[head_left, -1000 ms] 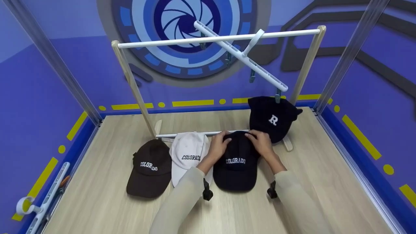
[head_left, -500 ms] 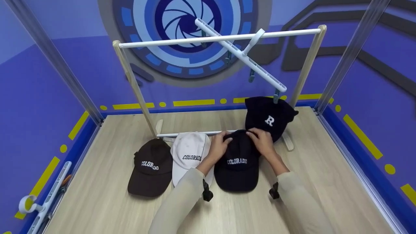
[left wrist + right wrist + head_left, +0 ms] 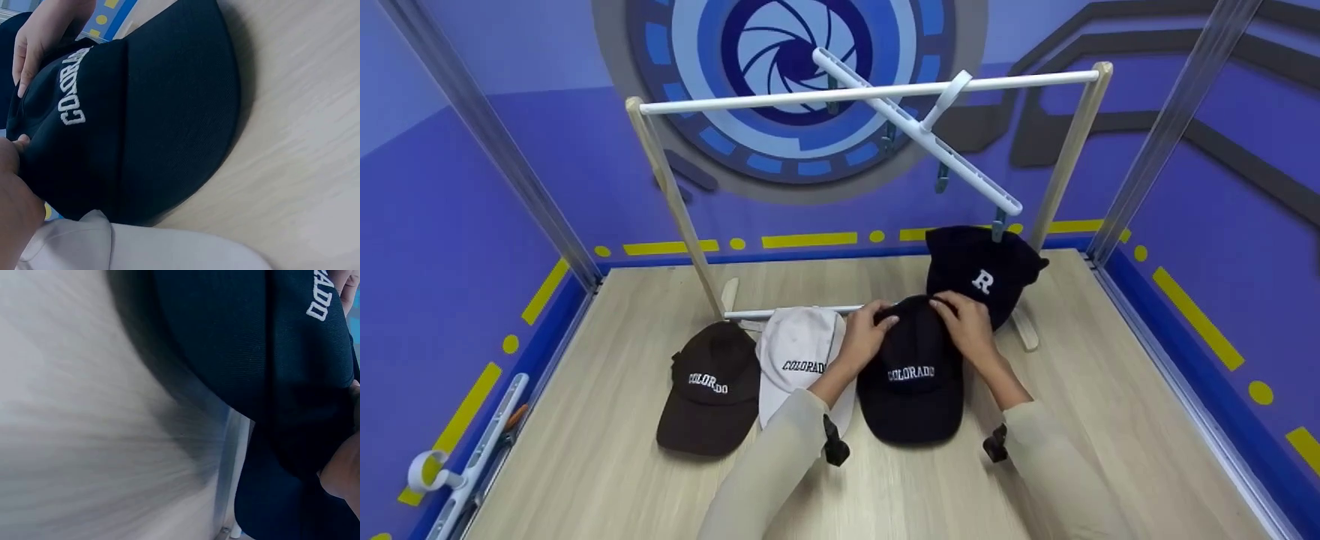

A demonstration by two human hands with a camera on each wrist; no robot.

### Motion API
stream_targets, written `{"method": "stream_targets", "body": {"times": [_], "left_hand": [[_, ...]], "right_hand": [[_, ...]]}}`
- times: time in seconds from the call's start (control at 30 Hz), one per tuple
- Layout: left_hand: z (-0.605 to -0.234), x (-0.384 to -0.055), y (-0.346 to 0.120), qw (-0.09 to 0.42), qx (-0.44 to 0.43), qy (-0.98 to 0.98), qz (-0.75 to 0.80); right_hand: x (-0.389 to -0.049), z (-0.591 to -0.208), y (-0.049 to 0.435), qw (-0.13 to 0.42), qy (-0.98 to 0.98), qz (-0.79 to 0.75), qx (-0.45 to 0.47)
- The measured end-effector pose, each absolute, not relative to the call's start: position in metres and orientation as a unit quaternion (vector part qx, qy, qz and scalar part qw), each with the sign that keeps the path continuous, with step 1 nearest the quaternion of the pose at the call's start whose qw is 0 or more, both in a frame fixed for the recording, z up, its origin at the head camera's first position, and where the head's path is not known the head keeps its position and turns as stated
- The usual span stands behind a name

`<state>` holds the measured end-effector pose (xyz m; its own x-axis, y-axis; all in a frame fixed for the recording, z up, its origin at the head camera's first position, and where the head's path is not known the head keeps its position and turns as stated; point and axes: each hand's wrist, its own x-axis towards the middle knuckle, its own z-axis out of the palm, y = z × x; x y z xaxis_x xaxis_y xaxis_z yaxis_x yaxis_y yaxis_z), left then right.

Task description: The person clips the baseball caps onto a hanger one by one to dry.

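Both hands grip the top of a black baseball cap (image 3: 911, 409) lettered COLORADO, its brim toward the person. My left hand (image 3: 864, 336) pinches the crown's left side, thumb on the front. On the crown's right side, my right hand (image 3: 966, 326) holds it the same way. Fingers behind the crown are hidden. In the left wrist view the cap's brim (image 3: 180, 90) casts a shadow on the table. Just behind the right hand, a black cap with a white R (image 3: 986, 266) hangs from a clip (image 3: 998, 225) on a white hanger (image 3: 919, 133).
A white cap (image 3: 795, 352) and a dark brown cap (image 3: 709, 412) lie to the left. The hanger sits askew on a rack's white rail (image 3: 780, 98), with more clips along it. A second white hanger (image 3: 484, 442) lies at the table's left edge.
The black COLORADO cap has shifted slightly right and its crown has risen a little, both hands moving with it. The R cap has swung slightly left.
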<state>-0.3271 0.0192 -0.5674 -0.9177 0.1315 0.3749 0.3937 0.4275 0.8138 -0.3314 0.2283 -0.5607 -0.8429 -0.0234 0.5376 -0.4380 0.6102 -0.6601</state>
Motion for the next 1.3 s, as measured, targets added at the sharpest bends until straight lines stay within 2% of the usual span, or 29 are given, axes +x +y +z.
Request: {"method": "stream_targets", "body": {"times": [0.5, 0.73, 1.07, 1.3], "left_hand": [[-0.547, -0.313, 0.017, 0.098, -0.184, -0.803, -0.559], [-0.538, -0.308, 0.022, 0.092, -0.187, -0.79, -0.576], [-0.513, -0.305, 0.038, 0.141, -0.219, -0.766, -0.587], [-0.497, -0.305, 0.041, 0.185, -0.212, -0.767, -0.576]], "right_hand": [[-0.323, -0.54, 0.235, 0.289, -0.843, 0.427, 0.153], [-0.32, -0.534, 0.236, 0.282, -0.844, 0.436, 0.135], [-0.312, -0.52, 0.232, 0.27, -0.827, 0.487, 0.074], [-0.306, -0.503, 0.239, 0.205, -0.828, 0.514, 0.093]]}}
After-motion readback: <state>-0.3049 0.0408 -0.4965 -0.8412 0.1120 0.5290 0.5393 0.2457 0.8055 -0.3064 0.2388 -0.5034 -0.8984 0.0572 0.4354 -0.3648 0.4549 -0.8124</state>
